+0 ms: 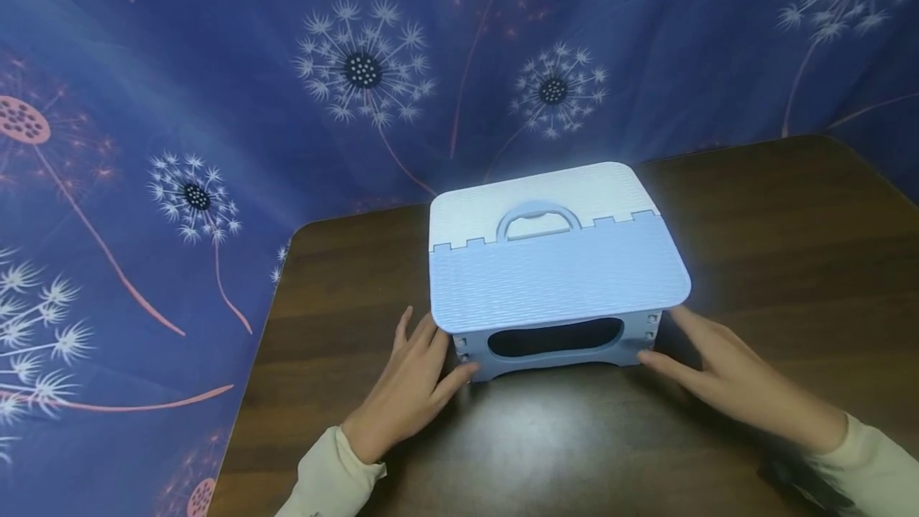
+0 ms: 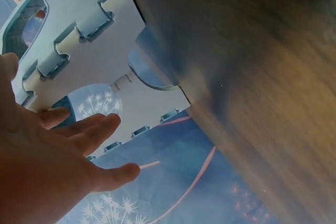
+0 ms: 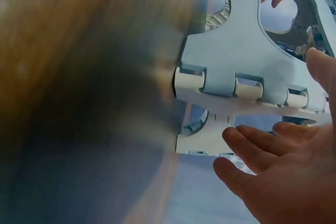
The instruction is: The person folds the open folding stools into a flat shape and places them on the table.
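A blue and white folding stool (image 1: 560, 278) stands upright on the table, its ribbed top flat and a loop handle at its middle. My left hand (image 1: 405, 381) is at the stool's left side, thumb by the front leg panel and fingers extended along the side. On the right side, my right hand (image 1: 732, 373) has its thumb by the front corner, the fingertips partly hidden beyond the edge. The left wrist view shows straight, spread fingers of my left hand (image 2: 68, 150) beside the hinged side panel (image 2: 94, 61). Similarly, my right hand (image 3: 289, 166) lies with extended fingers beside the panel (image 3: 236, 56).
The dark wooden table (image 1: 790, 262) extends around the stool on both sides. Behind it and to the left hangs a blue cloth (image 1: 251, 62) with dandelion prints. A dark object, too dim to tell, lies under the right sleeve (image 1: 869, 461).
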`<action>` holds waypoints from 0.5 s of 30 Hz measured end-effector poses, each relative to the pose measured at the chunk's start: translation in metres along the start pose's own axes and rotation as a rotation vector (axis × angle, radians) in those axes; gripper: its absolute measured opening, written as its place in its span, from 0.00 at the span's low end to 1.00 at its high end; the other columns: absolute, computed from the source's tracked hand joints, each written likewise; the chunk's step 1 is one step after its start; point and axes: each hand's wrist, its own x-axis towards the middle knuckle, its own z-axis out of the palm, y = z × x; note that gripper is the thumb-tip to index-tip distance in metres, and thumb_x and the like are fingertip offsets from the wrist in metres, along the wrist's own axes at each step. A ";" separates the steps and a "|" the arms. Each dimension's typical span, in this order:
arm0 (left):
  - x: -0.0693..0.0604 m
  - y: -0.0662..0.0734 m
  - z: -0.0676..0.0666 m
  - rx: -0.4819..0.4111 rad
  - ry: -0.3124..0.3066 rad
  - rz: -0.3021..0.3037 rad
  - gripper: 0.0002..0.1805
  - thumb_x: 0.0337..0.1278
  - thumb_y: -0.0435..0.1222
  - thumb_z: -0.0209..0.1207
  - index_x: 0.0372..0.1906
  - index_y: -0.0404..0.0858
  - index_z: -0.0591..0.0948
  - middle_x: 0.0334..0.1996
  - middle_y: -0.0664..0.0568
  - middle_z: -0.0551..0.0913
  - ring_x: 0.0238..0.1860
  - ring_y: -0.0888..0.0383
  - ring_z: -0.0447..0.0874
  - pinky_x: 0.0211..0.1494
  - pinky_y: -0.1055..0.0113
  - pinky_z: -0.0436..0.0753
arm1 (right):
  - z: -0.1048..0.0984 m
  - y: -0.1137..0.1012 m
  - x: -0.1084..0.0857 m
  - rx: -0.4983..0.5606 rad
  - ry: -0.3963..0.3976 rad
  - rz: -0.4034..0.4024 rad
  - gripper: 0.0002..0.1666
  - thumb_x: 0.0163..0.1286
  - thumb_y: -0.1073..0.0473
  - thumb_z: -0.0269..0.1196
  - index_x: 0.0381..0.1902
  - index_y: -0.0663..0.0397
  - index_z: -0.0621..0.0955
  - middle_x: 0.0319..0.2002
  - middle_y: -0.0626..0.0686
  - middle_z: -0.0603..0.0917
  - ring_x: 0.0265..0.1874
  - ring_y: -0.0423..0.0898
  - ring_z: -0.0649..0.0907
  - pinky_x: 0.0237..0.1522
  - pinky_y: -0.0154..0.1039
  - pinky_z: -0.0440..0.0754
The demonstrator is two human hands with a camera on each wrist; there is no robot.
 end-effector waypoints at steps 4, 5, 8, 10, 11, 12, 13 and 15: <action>0.002 0.001 0.002 -0.040 0.001 0.017 0.45 0.72 0.60 0.47 0.80 0.52 0.38 0.77 0.52 0.54 0.75 0.56 0.56 0.71 0.32 0.48 | 0.001 0.000 -0.002 0.017 -0.006 -0.009 0.57 0.67 0.61 0.69 0.80 0.36 0.45 0.78 0.53 0.53 0.70 0.24 0.54 0.60 0.14 0.52; 0.003 0.001 0.002 -0.051 0.001 0.024 0.45 0.72 0.59 0.48 0.80 0.51 0.38 0.77 0.52 0.55 0.75 0.56 0.57 0.71 0.33 0.50 | 0.001 0.000 -0.002 0.023 -0.009 -0.010 0.57 0.67 0.61 0.68 0.80 0.36 0.45 0.79 0.52 0.52 0.71 0.25 0.53 0.60 0.14 0.52; 0.003 0.000 0.003 -0.080 0.007 0.054 0.43 0.73 0.55 0.51 0.80 0.48 0.43 0.71 0.51 0.65 0.69 0.57 0.65 0.70 0.40 0.62 | 0.003 0.000 -0.001 0.025 -0.015 -0.017 0.57 0.67 0.61 0.68 0.80 0.36 0.44 0.79 0.53 0.51 0.71 0.26 0.54 0.60 0.14 0.52; 0.003 0.000 0.004 -0.121 -0.005 0.058 0.39 0.74 0.52 0.51 0.79 0.46 0.49 0.63 0.53 0.72 0.61 0.59 0.72 0.65 0.50 0.71 | 0.004 -0.001 -0.001 0.020 -0.021 -0.019 0.57 0.68 0.61 0.68 0.80 0.36 0.44 0.78 0.55 0.52 0.71 0.27 0.54 0.60 0.14 0.53; 0.003 0.000 0.004 -0.145 -0.013 0.053 0.36 0.74 0.51 0.51 0.78 0.46 0.51 0.58 0.55 0.74 0.56 0.61 0.74 0.60 0.56 0.74 | 0.005 -0.001 0.000 0.018 -0.022 -0.015 0.57 0.68 0.60 0.68 0.80 0.36 0.45 0.78 0.56 0.52 0.70 0.27 0.54 0.59 0.14 0.53; 0.003 0.000 0.004 -0.169 -0.020 0.046 0.35 0.75 0.51 0.51 0.77 0.45 0.54 0.54 0.57 0.75 0.51 0.62 0.75 0.54 0.60 0.77 | 0.005 -0.001 0.000 0.018 -0.023 -0.011 0.56 0.68 0.60 0.68 0.80 0.36 0.45 0.78 0.57 0.53 0.70 0.28 0.55 0.59 0.14 0.53; 0.002 0.000 0.004 -0.195 -0.030 0.035 0.33 0.75 0.50 0.51 0.76 0.46 0.55 0.51 0.58 0.75 0.46 0.62 0.75 0.49 0.64 0.78 | 0.005 -0.002 0.000 0.022 -0.026 -0.003 0.56 0.68 0.59 0.68 0.80 0.35 0.45 0.78 0.57 0.53 0.70 0.28 0.55 0.59 0.14 0.53; 0.001 0.001 0.004 -0.248 -0.043 0.011 0.32 0.75 0.49 0.51 0.75 0.46 0.56 0.49 0.59 0.74 0.43 0.63 0.75 0.43 0.67 0.78 | 0.006 -0.002 0.001 0.021 -0.033 0.010 0.55 0.69 0.58 0.67 0.80 0.35 0.46 0.77 0.58 0.54 0.70 0.28 0.56 0.58 0.14 0.53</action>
